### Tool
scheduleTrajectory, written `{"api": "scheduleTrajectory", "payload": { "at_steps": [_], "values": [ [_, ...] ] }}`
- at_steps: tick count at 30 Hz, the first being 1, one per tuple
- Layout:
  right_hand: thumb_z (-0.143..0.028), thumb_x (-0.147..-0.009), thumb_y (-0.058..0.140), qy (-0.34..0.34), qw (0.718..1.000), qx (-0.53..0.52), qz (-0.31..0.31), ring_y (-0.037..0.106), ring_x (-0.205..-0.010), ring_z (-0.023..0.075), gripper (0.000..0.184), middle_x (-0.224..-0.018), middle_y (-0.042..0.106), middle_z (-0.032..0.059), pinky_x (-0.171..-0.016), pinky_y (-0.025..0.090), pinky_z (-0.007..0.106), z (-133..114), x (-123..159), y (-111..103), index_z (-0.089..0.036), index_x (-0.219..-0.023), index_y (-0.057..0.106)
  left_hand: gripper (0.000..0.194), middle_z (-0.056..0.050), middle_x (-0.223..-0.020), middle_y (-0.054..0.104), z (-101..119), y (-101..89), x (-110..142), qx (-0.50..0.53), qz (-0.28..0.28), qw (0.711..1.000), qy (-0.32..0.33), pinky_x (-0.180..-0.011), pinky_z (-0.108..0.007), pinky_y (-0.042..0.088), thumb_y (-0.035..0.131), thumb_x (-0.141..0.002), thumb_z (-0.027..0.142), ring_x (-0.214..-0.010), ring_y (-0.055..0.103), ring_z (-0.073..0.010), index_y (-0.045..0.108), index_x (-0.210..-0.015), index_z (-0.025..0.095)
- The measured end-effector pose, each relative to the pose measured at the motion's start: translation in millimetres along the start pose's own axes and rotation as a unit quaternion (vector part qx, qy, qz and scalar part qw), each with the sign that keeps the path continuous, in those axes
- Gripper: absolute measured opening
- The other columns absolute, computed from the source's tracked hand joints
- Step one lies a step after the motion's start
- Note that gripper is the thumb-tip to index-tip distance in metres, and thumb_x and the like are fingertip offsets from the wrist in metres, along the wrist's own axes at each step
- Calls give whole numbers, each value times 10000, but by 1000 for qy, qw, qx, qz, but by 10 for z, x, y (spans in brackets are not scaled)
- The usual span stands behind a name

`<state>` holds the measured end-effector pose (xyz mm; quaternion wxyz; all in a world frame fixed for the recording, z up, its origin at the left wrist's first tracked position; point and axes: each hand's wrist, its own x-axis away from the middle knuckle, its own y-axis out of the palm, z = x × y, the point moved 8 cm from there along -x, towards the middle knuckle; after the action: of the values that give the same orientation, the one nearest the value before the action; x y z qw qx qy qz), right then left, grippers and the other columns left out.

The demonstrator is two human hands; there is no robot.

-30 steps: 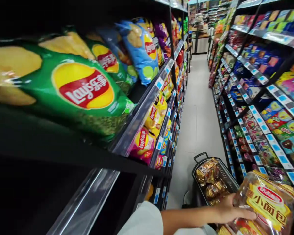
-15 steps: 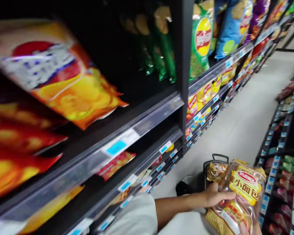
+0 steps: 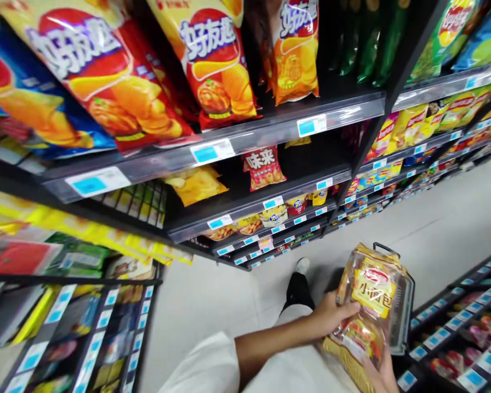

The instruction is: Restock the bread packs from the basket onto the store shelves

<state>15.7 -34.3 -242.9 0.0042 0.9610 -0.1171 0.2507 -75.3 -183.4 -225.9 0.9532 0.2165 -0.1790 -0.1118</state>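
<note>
Bag of small bread (image 3: 368,305): clear plastic film, yellow label with a red oval and red characters, and a second printed panel lower down. Golden-yellow contents are seen through the film. The top end is crimped and gold-coloured. The bag is held tilted, above and in front of the basket, at the lower right of the view.

Left hand (image 3: 333,315): curled around the bag's left edge, fingers closed on the film, thumb not clearly seen. A bare forearm is extended to it from a white sleeve (image 3: 200,365).

Right hand (image 3: 379,374): partly cut off by the lower frame edge, closed around the bag's lower end from beneath.

Basket (image 3: 406,311): dark wire, mostly hidden behind the bag, with a black handle (image 3: 387,250) raised above the rim. Contents are not visible.

Foot (image 3: 301,266): white shoe and black trouser leg, standing on the tiled floor (image 3: 433,229), left of the basket.

Shelves (image 3: 213,150): black, with blue-and-white price tags along the edges, running up the left and top of the view. Orange-red crisp bags (image 3: 213,60) are stocked on the upper tier, and green Lay's bags (image 3: 448,35) farther along.

Opposite shelves (image 3: 454,322): lower right, with small red-and-pink packets.
</note>
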Motion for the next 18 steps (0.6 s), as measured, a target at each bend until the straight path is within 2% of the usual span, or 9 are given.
{"api": "scheduleTrajectory", "payload": {
  "at_steps": [4, 8, 12, 18],
  "values": [
    [-676, -659, 878, -12, 999, -34, -13, 568, -1370, 387, 1105, -1486, 601, 137, -1148, 484, 495, 19, 112, 220, -247, -1569, 419, 821, -168, -1168, 758, 38, -241, 268, -35, 55, 998, 10, -974, -436, 558, 779, -712, 754, -1055, 711, -305, 744, -1173, 76],
    [-619, -640, 910, 55, 996, -52, -36, 575, -1373, 359, 1101, -1479, 615, 103, -1126, 512, 432, 201, 168, 303, -246, -1563, 439, 676, -134, -1127, 768, 173, -457, 458, -130, 81, 987, 47, -908, -367, 555, 755, -778, 691, -1008, 704, -271, 778, -1113, 104],
    [-616, -576, 935, 101, 993, -63, -17, 604, -1330, 392, 1146, -1416, 662, 123, -1066, 559, 440, 328, 288, 294, -197, -1536, 472, 560, -112, -1038, 771, 258, -562, 595, -179, 87, 978, 59, -861, -338, 549, 781, -766, 636, -920, 694, -244, 806, -975, 117],
    [-630, -590, 925, 89, 995, -45, -29, 612, -1313, 405, 1102, -1379, 683, 140, -1096, 537, 463, 277, 390, 371, -164, -1498, 508, 510, -97, -938, 751, 218, -646, 713, -177, 124, 975, 46, -783, -307, 525, 804, -737, 605, -826, 657, -211, 791, -863, 111]
  ]
}}
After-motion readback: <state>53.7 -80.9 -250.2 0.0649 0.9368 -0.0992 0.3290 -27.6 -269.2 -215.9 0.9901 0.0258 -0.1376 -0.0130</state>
